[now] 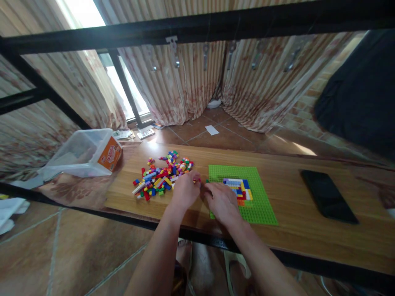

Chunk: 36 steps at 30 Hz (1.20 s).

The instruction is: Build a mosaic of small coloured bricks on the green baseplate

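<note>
My left hand (186,191) is closed at the right edge of a pile of toy building bricks (160,179), with a small red brick (196,181) at its fingertips. Close beside it, my right hand (222,201) has its fingers bent together over the left edge of a green baseplate (262,201). A bit of dark green, likely a brick (207,181), shows at the right fingertips, but most of it is hidden. Blue, white, yellow, red and orange bricks form a low block (246,185) on the baseplate, partly covered by my right hand.
A black phone (328,195) lies on the right of the wooden table (286,176). At the left stands a clear plastic box (83,150) with an orange label. A black metal bar (197,31) crosses above, before striped curtains (185,86). Dark fabric (361,90) hangs at the right.
</note>
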Motion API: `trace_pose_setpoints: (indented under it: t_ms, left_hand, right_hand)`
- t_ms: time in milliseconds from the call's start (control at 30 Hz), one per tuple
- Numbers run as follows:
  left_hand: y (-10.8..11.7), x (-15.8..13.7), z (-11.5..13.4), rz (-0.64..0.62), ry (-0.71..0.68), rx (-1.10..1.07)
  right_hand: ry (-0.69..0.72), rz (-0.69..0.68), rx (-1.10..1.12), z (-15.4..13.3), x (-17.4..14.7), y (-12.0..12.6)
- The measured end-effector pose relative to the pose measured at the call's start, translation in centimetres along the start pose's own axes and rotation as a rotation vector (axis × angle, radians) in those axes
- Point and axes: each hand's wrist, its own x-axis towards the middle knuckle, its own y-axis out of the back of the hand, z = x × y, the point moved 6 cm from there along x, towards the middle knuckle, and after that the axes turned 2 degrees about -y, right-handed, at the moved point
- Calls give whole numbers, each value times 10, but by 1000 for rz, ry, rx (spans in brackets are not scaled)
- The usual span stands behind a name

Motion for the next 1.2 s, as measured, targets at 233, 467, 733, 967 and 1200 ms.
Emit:
trace_pose_setpoints:
  t_ms: [233, 467, 733, 967, 1200]
  left_hand:
    - [47, -5, -39, 214, 200, 57]
    - [63, 5, -61, 265, 158, 328]
    - [47, 14, -51, 204, 167, 388]
    - [64, 17, -51, 299, 91, 275]
    - [40, -3, -17, -57, -73, -654]
  right_hand:
    - [46, 107, 62, 3, 1, -3]
    - [31, 183, 162, 3, 1, 1]
    - [31, 175, 203, 2, 1, 4]
    - [36, 206, 305, -2, 0, 14]
    - [-195, 248, 962, 11, 2, 18]
